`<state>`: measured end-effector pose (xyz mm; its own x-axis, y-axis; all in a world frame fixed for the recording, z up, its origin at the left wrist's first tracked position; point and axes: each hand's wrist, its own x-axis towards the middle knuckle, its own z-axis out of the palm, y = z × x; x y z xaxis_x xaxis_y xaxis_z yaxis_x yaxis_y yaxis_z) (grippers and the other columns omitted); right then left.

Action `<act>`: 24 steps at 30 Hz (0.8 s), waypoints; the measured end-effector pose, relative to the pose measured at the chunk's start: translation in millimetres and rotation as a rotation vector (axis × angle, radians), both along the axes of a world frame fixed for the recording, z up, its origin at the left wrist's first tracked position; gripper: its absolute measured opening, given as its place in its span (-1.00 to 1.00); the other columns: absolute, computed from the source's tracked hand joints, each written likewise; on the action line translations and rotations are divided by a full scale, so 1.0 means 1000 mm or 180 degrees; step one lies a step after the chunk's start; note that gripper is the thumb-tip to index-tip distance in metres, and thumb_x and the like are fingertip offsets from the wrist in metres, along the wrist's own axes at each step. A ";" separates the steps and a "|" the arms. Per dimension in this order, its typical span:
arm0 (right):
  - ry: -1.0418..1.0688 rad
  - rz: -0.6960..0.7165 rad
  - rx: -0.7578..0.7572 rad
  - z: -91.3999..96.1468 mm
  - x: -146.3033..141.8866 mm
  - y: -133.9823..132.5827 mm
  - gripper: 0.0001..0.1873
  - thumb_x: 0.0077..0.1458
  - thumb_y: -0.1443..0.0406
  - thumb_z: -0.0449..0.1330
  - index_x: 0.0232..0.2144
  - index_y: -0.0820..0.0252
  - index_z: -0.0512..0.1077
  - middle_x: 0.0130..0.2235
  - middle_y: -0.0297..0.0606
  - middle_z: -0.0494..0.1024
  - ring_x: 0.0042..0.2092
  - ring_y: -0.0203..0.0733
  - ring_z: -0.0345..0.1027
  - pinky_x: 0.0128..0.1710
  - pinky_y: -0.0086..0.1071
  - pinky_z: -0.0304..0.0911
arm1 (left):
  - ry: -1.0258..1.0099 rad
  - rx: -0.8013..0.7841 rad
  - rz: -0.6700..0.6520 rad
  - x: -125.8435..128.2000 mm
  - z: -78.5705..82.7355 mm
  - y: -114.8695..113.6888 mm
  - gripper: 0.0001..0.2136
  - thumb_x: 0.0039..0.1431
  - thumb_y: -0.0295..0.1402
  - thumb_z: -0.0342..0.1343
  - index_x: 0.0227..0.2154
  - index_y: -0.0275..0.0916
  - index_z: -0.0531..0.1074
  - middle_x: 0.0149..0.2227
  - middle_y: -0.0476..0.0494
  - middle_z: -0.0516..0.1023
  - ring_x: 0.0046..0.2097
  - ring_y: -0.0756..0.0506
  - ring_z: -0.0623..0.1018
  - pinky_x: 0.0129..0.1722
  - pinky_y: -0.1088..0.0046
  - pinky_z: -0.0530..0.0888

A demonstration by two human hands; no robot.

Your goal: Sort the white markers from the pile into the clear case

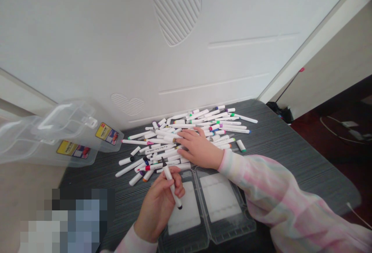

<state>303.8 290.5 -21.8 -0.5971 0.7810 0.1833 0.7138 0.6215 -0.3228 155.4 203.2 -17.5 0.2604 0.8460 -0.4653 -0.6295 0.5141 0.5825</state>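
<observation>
My left hand (162, 197) is closed round a white marker (172, 185) whose black tip is uncapped and points up and away. My right hand (200, 147) lies over the pile of markers (165, 154), fingers spread and palm down. What lies beneath that palm is hidden. White barrels and loose caps with coloured ends, such as red, green, purple and orange, make up the pile. Below both hands sits an opened clear plastic case (205, 214) with white sheets in its two halves. The left hand is partly above its left half.
Two clear plastic bins (107, 138) with yellow labels stand at the table's left edge. A white panel with heart reliefs (177, 12) rises behind the dark wood-grain table (285, 156). A loose cap with a green end (241, 145) lies right of the pile.
</observation>
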 end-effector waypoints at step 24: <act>0.0147 0.0223 0.0025 0.000 0.000 -0.001 -0.69 0.10 0.19 -0.05 -0.16 0.16 0.35 -0.03 -0.22 0.37 0.04 -0.13 0.10 0.07 -0.07 -0.29 | -0.0080 0.0056 -0.0012 -0.002 -0.005 0.001 -0.82 -0.05 -0.52 -0.05 -0.40 -0.33 0.43 -0.58 -0.04 0.27 -0.53 0.05 0.25 -0.53 0.52 0.24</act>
<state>303.8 289.9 -21.5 -0.6410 0.7360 0.2178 0.6529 0.6720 -0.3494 153.5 203.9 -22.2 0.2751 0.8530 -0.4436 -0.6422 0.5064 0.5755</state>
